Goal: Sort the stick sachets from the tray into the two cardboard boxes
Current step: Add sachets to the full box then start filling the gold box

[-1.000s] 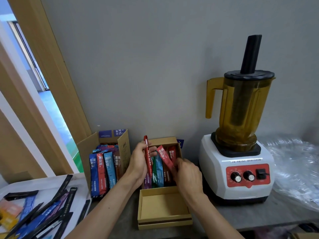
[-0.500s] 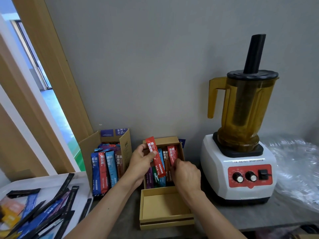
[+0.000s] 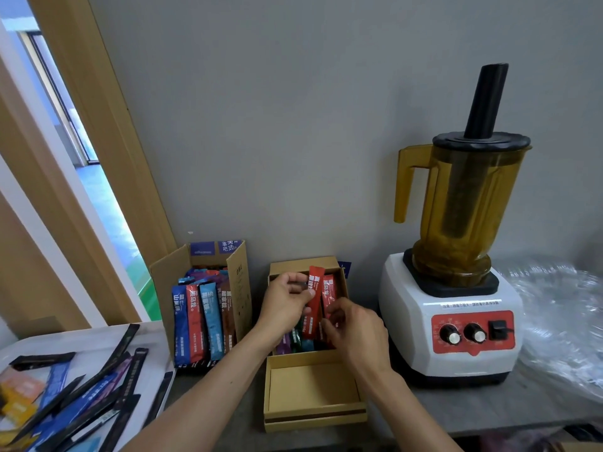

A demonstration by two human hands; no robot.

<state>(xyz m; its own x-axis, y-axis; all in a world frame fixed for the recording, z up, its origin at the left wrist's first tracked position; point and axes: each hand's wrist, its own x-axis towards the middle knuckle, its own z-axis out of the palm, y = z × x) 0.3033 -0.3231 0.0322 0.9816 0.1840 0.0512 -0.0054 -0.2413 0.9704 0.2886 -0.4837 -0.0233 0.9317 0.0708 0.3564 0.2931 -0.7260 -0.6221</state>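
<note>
Grey wall behind, grey tabletop (image 3: pixel 456 409).

Counts: two cardboard boxes, one white tray (image 3: pixel 94 337), one blender (image 3: pixel 450 308), two hands.

Left box (image 3: pixel 239 298): front row of four upright stick sachets (dark blue, red, light blue, brown). More stand behind; number unclear.

Right box (image 3: pixel 305 264): two red sachets stand above the hands. Purple, green and teal ends show below, mostly hidden by the wrists. A shallow cardboard section (image 3: pixel 313 386) lies just in front, empty.

Left hand (image 3: pixel 284 308) pinches the taller red sachet (image 3: pixel 315 288) between thumb and fingers, inside the right box. Right hand (image 3: pixel 355 331) has its fingers curled against the lower part of the red sachets; an actual grip cannot be told.

Tray, lower left, cut by the frame: a loose pile of black, blue and orange sachets, overlapping, uncountable.

Crumpled clear plastic film (image 3: pixel 561 321) lies right of the blender.
</note>
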